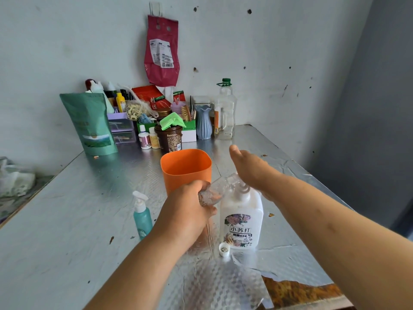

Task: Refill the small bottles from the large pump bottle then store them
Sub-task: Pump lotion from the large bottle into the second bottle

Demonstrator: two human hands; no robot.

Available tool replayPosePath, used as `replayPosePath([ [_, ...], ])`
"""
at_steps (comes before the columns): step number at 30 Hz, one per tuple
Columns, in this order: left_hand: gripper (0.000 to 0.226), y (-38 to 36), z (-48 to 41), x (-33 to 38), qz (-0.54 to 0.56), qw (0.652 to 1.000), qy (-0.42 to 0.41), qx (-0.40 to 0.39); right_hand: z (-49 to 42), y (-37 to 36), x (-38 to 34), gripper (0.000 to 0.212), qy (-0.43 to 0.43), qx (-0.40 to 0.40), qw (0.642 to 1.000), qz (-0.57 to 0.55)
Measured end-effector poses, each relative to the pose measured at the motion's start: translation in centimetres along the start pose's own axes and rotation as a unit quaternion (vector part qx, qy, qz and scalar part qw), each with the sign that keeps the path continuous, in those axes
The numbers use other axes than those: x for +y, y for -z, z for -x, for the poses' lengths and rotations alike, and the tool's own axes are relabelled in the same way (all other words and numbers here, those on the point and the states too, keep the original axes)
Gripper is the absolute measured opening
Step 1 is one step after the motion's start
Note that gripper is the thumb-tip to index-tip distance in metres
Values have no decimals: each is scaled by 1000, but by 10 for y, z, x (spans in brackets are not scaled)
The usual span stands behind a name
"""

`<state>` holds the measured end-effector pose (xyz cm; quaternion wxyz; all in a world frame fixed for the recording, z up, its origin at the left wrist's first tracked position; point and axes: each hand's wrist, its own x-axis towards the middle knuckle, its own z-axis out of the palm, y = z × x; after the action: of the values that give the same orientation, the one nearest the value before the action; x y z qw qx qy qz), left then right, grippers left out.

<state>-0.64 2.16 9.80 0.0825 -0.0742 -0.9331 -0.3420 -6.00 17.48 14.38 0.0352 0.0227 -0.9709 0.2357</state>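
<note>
Left hand [187, 206] fingers [201, 186] wrap tilted clear bottle [218, 188]; right hand [254, 171] flat, pressing pump bottle [241, 211].

We find bare tabletop [67, 220] wide open left of the teal bottle [142, 218] and along the near edge, and a free strip right of the large pump bottle [242, 220]. Between those two, our left hand [190, 209] gripping the small clear bottle [214, 189] fills the gap, the orange cup [186, 170] stands just behind, and a small white cap [224, 249] lies at the pump bottle's foot. Clutter from green pouch [91, 126] to tall clear bottle [225, 113] blocks the back edge.
</note>
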Motion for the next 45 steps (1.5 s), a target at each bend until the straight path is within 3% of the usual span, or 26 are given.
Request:
replayPosePath([
  [10,44,-2,1,-2,7,1000,6,2,-4,-6,4,18,-11,-5,1000,0],
  [13,44,-3,1,-3,7,1000,7,3,-5,-8,6,31,-3,-9,1000,9],
  [17,44,-6,0,-6,5,1000,13,-3,-6,-15,11,16,-17,11,1000,13],
  [22,43,-7,1,-4,2,1000,20,-12,-5,-15,7,35,-35,25,999,2],
  [24,43,-5,1,-3,2,1000,17,-10,-5,-11,5,29,-38,23,999,3],
  [26,42,-2,1,-1,7,1000,12,-5,-2,-4,3,8,-30,18,999,-10],
  [30,41,1,0,1,11,1000,7,-7,3,4,-1,27,-10,-9,1000,3],
  [33,40,1,0,0,13,1000,8,-7,3,1,0,22,-18,-14,1000,-3],
  [38,39,-1,0,-1,11,1000,7,-3,-4,-6,3,34,-13,-5,1000,16],
  [42,39,-4,0,-3,11,1000,9,-4,-6,-11,7,18,-6,12,999,45],
  [45,41,-7,1,-5,4,1000,15,-12,-4,-16,6,36,-14,10,998,65],
])
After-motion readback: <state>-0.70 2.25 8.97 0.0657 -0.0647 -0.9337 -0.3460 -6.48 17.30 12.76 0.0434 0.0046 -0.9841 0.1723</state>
